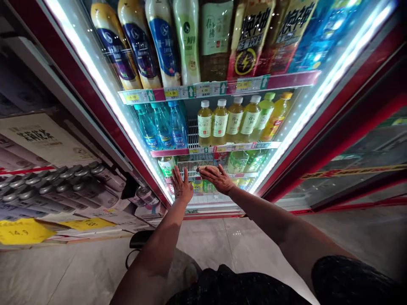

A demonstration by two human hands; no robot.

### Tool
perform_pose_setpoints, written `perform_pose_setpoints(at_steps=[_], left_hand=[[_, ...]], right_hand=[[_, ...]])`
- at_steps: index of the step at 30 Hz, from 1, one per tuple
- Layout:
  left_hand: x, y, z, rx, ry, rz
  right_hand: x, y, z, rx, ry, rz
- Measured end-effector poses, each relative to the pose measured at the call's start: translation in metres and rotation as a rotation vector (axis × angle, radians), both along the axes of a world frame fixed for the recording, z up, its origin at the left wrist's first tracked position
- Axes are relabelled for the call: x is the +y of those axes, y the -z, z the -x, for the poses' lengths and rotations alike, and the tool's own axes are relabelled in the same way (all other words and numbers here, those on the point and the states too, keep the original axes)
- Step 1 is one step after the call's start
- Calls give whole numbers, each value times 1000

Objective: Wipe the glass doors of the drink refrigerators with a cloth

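Observation:
My left hand [182,186] is raised in front of a lit drinks cooler, its fingers spread and nothing in them. Just behind its fingertips, at the left end of a lower shelf, stands a bottle with a green and white label [166,165]. Level with it, my right hand [216,178] reaches in from the right with fingers stretched out to the left; no held thing shows. Green-labelled bottles [238,162] stand beyond it on that shelf. Above the hands is a row of yellow tea bottles with white caps [219,120], and blue bottles [178,127] stand left of them.
Large bottles [162,42] fill the upper shelf, over a strip of price tags [203,90]. Bright light strips run down both cooler sides. At left are stacked cans [66,186] with yellow price cards [25,232]. A dark object [140,239] lies on the tiled floor [216,241].

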State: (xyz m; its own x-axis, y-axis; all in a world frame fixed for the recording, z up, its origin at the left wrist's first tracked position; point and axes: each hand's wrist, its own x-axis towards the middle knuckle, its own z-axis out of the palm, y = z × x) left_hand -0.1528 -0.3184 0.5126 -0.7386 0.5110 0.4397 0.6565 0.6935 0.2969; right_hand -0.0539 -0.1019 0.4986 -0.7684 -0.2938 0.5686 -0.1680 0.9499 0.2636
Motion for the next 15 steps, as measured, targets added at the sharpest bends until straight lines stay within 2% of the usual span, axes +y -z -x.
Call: perform_pose_setpoints(at_steps=[3, 7, 10, 13, 15], left_hand=[[11, -9, -4, 65, 37, -4], [29, -15, -13, 89, 104, 32], [40, -16, -18, 44, 116, 56], [44, -16, -20, -2, 95, 62], [44, -17, -19, -16, 96, 68]], right_hand=[[13, -5, -12, 28, 66, 28], [9, -11, -12, 88, 166, 97], [14, -11, -14, 62, 111, 68], [33, -11, -26, -17, 48, 39], [45, -11, -35, -50, 53, 56]])
